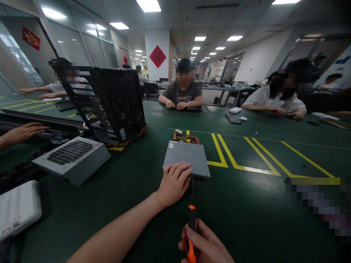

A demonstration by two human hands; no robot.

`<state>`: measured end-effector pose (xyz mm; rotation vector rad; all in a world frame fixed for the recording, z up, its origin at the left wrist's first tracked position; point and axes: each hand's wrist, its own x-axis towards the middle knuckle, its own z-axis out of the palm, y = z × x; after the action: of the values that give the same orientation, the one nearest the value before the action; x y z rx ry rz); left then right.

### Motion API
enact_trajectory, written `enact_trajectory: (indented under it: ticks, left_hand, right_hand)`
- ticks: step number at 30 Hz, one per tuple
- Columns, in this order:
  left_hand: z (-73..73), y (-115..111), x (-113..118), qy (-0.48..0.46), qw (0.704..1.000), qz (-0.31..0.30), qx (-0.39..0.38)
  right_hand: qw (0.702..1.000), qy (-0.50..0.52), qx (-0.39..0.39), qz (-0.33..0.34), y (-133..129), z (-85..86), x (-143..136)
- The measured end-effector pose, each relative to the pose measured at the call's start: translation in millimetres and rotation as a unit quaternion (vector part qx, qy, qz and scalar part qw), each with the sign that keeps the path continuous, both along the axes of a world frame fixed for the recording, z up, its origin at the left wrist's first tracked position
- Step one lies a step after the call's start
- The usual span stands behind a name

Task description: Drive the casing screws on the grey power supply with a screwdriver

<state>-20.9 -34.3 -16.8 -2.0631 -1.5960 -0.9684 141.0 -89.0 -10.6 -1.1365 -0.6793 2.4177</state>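
Note:
A grey power supply unit (189, 155) lies on the green table in front of me, its bundle of coloured cables (189, 138) at the far side. My left hand (175, 182) grips its near edge, fingers bent over the top face and thumb mostly hidden. Below it, my right hand (204, 243) is closed around the orange and black handle of a screwdriver (192, 219). The thin shaft points away from me toward the unit's near side. Whether its tip touches a screw there is too small to tell.
At left are an open black computer case (115, 102), another power supply with a vent grille (74, 157) and a white device (20, 208). Another person's hand (24, 133) reaches in there. Several people sit around the table (246, 204), which has yellow tape lines.

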Motion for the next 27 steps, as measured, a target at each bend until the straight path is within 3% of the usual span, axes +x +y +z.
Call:
enact_trajectory:
  ticks: [5,11,15,21,27]
  left_hand:
    - [-0.7,0,0,0.003,1.0,0.001,-0.01]
    - [-0.4,0,0,0.005,1.0,-0.001,-0.006]
    - [0.5,1,0,0.006,1.0,0.001,-0.004]
    - [-0.8,1,1,0.004,1.0,0.002,-0.012]
    - [-0.8,0,0,0.001,1.0,-0.003,-0.016]
  right_hand:
    - [0.999,0.026,-0.047,0.001,0,-2.6,-2]
    - [1.0,-0.01,0.022,0.006,0,-9.4,-4]
    - [0.999,-0.004,0.041,0.027,0,-3.1,-2]
    - [1.0,-0.01,0.016,0.006,-1,11.0,-2]
    - [0.995,-0.041,0.084,0.026,-2,12.8,-1]
